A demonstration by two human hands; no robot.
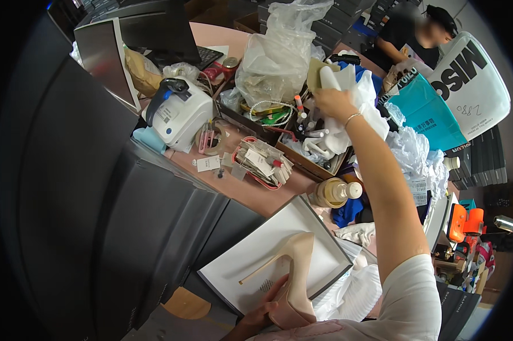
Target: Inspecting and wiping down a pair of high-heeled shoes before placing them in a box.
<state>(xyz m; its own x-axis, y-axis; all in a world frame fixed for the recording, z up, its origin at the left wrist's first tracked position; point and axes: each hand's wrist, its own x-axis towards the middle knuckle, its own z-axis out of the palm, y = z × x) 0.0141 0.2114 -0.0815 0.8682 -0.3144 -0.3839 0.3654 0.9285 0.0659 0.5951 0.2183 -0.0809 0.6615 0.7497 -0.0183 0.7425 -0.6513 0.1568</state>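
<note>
The left hand, at six o'clock in the view, wraps its fingers around the back of a beige high-heeled shoe, gripping it at the heel cup so the thin heel points toward eight o'clock and the toe toward twelve. The shoe hangs over an open white box that lies on the pink table. The right hand reaches out to about one o'clock, its fingers closed on a bunch of white paper held above a cluttered brown tray. A thin bracelet circles that wrist. At eleven o'clock from the shoe sits a white label printer, and between it and the tray lies a bundle of tags. A tan bottle stands just beside the box's far corner. At two o'clock another person bends over a teal bag. Dark boxes stack along the left.
</note>
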